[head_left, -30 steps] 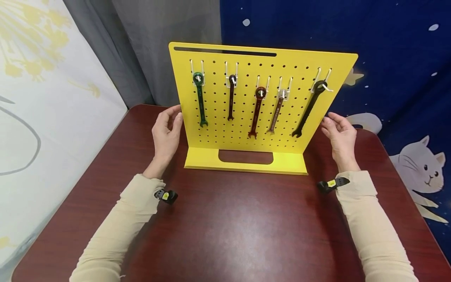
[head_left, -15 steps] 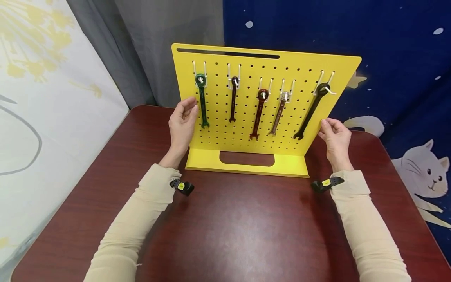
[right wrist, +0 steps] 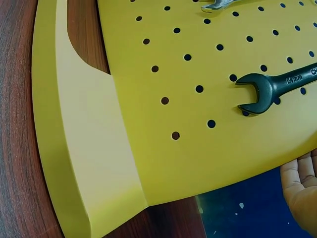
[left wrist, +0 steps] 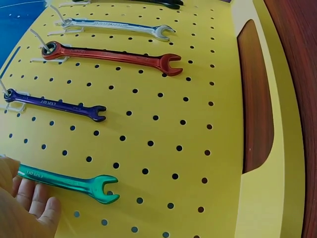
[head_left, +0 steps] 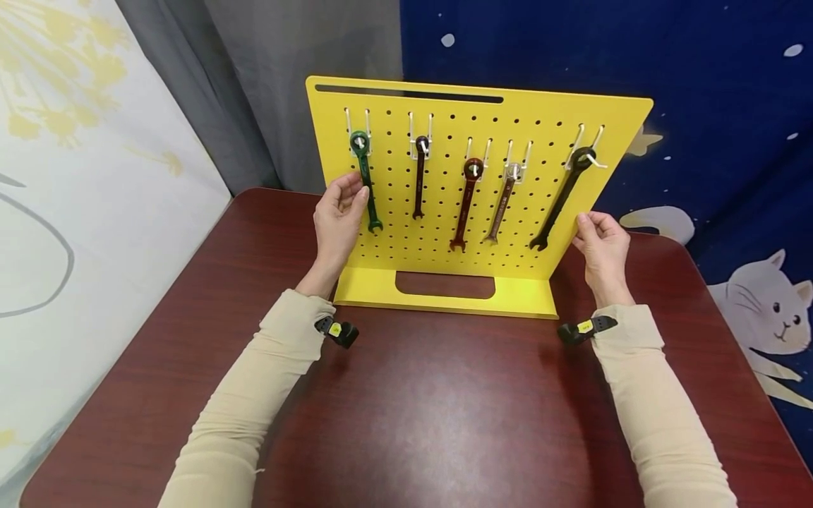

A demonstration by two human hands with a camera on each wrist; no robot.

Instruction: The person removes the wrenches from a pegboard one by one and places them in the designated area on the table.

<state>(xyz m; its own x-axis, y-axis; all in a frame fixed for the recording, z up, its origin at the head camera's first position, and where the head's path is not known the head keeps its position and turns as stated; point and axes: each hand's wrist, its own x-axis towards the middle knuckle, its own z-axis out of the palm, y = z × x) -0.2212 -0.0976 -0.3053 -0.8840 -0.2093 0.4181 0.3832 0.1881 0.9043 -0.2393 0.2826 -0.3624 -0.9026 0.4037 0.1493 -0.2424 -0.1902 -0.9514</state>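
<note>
A yellow pegboard stands upright on its foot, with several combination wrenches hanging from white hooks. At its left side my left hand pinches the shank of the green wrench between thumb and fingers; the ring end is still on its hook, and the open end points down. My right hand grips the board's right edge, thumb in front and fingers partly hidden behind. Nearest to that hand hangs the black wrench. Between them hang a purple wrench, a red wrench and a silver wrench.
The board's foot has a cutout and rests on a dark red-brown wooden table. Behind are a grey curtain and a blue curtain. A white patterned cloth hangs at the left.
My left hand has moved right from the board's left edge onto the green wrench, whose lower end has swung slightly right. My right hand has shifted a little left along the right edge.
</note>
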